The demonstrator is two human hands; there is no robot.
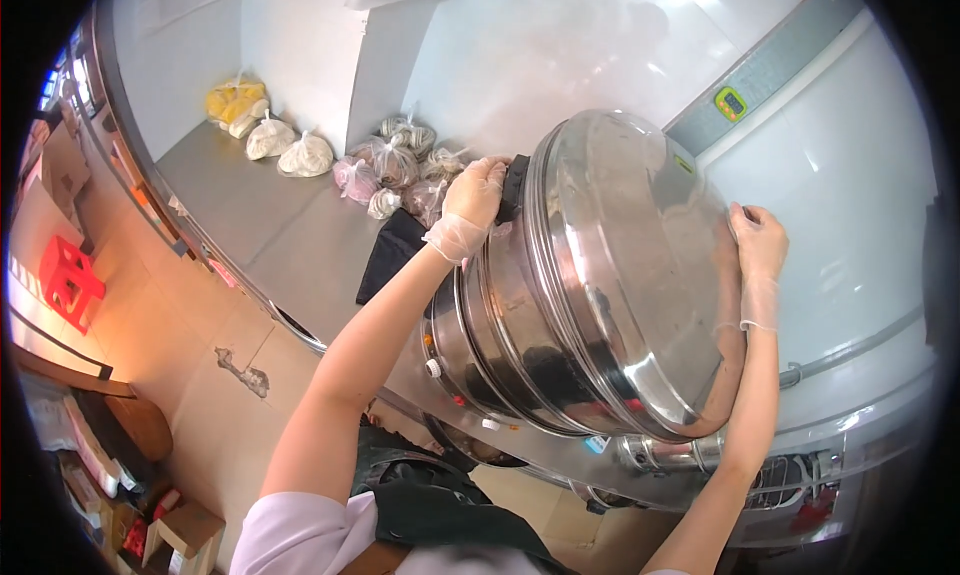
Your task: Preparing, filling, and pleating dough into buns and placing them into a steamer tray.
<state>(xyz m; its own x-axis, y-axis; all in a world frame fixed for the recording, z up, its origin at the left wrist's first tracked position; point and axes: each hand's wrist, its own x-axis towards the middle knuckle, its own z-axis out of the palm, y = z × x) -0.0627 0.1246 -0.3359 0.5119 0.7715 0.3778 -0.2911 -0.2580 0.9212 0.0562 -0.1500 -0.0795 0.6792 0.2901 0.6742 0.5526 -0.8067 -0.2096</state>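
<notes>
In front of me stands a tall stack of round stainless-steel steamer tiers, topped by a shiny domed lid. My left hand, in a clear plastic glove, is closed around a black side handle just under the lid's rim. On the opposite side, my right hand, also gloved, has its fingers curled in at the stack's far right edge. Whatever those fingers grip is hidden behind the lid. A black cloth lies beside the stack, near my left wrist.
Several tied plastic bags sit on the metal counter against the wall, with a yellow bag farther left. A green timer is on a wall strip. Below, a red stool stands on the tiled floor, near boxes.
</notes>
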